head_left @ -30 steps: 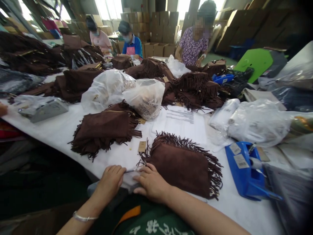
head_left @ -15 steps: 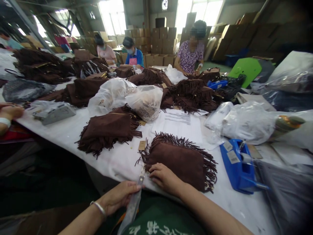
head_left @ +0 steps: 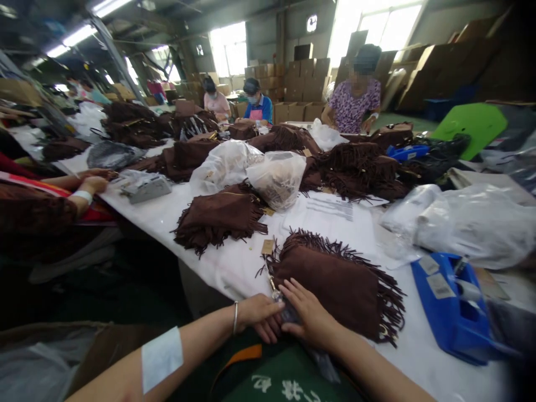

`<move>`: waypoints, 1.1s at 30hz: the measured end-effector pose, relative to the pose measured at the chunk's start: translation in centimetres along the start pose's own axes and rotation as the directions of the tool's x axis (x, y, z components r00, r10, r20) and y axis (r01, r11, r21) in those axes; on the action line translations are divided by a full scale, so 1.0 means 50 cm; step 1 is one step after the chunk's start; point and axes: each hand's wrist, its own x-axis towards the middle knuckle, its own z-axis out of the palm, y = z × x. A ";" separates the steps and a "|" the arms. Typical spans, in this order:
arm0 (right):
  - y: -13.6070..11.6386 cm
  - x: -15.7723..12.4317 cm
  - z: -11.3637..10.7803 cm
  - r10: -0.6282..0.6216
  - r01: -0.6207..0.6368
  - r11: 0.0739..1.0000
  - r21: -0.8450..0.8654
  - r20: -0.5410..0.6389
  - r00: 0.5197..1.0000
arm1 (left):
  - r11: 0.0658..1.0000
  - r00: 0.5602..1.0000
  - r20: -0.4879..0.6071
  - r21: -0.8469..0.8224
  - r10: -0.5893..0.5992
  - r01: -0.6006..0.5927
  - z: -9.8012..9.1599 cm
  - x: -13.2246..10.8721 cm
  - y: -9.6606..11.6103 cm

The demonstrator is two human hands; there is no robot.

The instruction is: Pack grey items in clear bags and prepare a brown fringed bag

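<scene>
White table [head_left: 218, 268] — fringed bag [head_left: 339, 285] lengthwise left-right

A blue tape dispenser [head_left: 452, 310] sits near clear plastic bags [head_left: 473, 223] and a printed sheet [head_left: 330, 215]

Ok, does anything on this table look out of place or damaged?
Nothing stands out. Both hands, left hand and right hand, meet at the near corner of a brown fringed bag lying flat on the white table.
</scene>
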 end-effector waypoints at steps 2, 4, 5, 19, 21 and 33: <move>-0.003 -0.004 0.037 -0.010 -0.007 0.987 -0.158 -0.106 0.994 | 0.996 0.998 -0.067 0.084 0.001 0.005 -0.028 -0.004 0.001; 0.004 -0.004 0.059 -0.059 0.006 0.959 -0.285 -0.181 0.982 | 0.981 0.984 -0.170 0.192 0.053 -0.020 -0.064 -0.005 0.014; 0.011 -0.003 0.060 -0.086 0.019 0.944 -0.328 -0.188 0.978 | 0.966 0.967 -0.230 0.255 0.108 -0.047 -0.086 -0.003 0.024; 0.017 0.035 -0.007 0.001 0.000 0.984 -0.180 0.003 1.000 | 0.612 0.725 -0.259 0.742 0.638 -0.273 -0.289 0.162 0.175; 0.007 0.058 -0.006 0.021 -0.020 0.982 -0.190 -0.001 1.000 | 0.638 0.731 -0.268 0.715 0.627 -0.285 -0.302 0.168 0.182; 0.072 0.046 0.032 -0.063 0.028 0.956 -0.292 -0.111 0.992 | 0.911 0.871 -0.273 0.187 0.408 -0.368 -0.259 0.010 0.075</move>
